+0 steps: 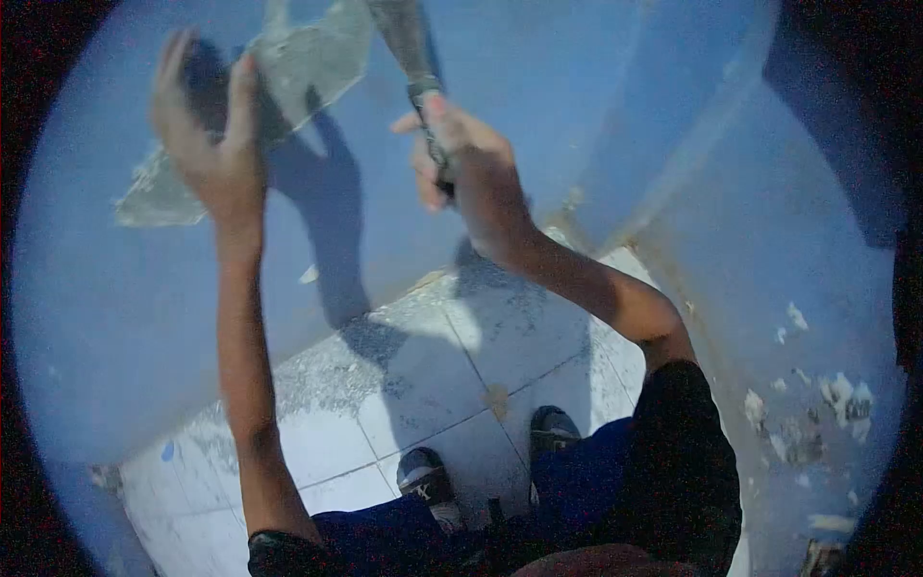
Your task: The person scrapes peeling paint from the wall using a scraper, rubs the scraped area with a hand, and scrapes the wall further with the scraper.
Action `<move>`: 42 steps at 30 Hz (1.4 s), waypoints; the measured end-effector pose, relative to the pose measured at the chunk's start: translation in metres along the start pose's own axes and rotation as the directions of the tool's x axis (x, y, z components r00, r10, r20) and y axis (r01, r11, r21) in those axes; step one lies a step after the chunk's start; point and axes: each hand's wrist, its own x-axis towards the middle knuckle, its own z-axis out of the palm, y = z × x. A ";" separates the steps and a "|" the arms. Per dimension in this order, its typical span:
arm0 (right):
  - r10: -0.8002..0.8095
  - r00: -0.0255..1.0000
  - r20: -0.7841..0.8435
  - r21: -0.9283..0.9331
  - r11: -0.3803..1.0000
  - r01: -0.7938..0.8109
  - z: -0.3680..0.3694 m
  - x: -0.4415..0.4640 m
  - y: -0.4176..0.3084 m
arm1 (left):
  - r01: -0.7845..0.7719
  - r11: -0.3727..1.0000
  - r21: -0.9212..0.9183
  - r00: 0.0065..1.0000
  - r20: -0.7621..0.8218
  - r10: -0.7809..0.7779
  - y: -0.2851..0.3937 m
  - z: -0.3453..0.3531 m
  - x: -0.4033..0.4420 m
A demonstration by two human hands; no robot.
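A scraper [409, 53] with a wide metal blade and a dark handle is in my right hand [466, 163], its blade pointing up and away from me. My fingers wrap round the handle. To the left, my left hand [207, 144] is raised in front of the blue wall [538, 77], thumb and fingers apart, with nothing held. Behind it lies a bare grey patch [317, 62] where the blue paint is gone, reaching down to the lower left. Whether my left hand touches the wall is unclear.
White floor tiles [327, 447] with grey dust along the wall's foot lie below. My two dark shoes [423, 471] stand on them. The right-hand blue wall [769, 279] has several chipped white spots. Shadows of my arms fall on wall and floor.
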 end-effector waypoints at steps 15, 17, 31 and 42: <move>0.197 0.967 0.164 0.022 0.979 -0.203 -0.005 -0.005 0.006 | -0.268 0.802 0.534 0.958 0.235 0.164 -0.034 0.003 -0.023; 0.189 0.966 0.174 0.010 0.981 -0.194 -0.005 -0.003 0.007 | -0.279 0.804 0.526 0.955 0.242 0.173 -0.038 0.002 -0.022; 0.208 0.954 0.214 -0.026 0.978 -0.208 -0.006 -0.004 0.013 | -0.299 0.840 0.453 0.949 0.231 0.214 -0.037 0.004 -0.025; 0.286 0.944 0.165 -0.084 0.958 -0.275 -0.004 -0.002 0.011 | -0.310 0.810 0.498 0.944 0.265 0.199 -0.031 0.004 -0.025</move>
